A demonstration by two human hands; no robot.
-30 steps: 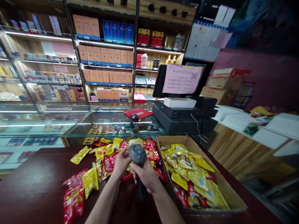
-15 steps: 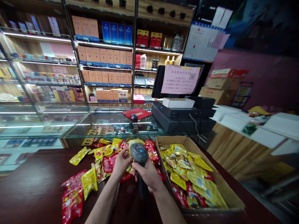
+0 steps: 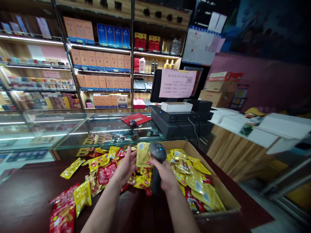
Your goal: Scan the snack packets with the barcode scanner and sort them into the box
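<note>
A black handheld scanner [image 3: 157, 152] with a small blue light stands upright between my forearms. My right hand [image 3: 164, 171] is beside it, its thumb and fingers closed on the edge of a yellow packet [image 3: 143, 154] that shows a printed code. Just left of that packet, my left hand [image 3: 127, 165] has its fingers apart and holds nothing. Under and around my left hand lie red packets [image 3: 107, 173] and yellow packets [image 3: 99, 161] in a loose pile. A cardboard box [image 3: 230, 199] of similar packets is to the right of my right hand.
Behind the pile runs a glass display counter [image 3: 73, 137] with a mouse [image 3: 132, 123] on a red mat. A monitor with a pink sign [image 3: 177, 83] stands beyond the box. Two more packets, red [image 3: 63, 210] and yellow [image 3: 82, 197], lie at the table's left.
My left hand has opened and come off the yellow packet, which is now in my right hand, left of the scanner. The camera view has shifted to the right.
</note>
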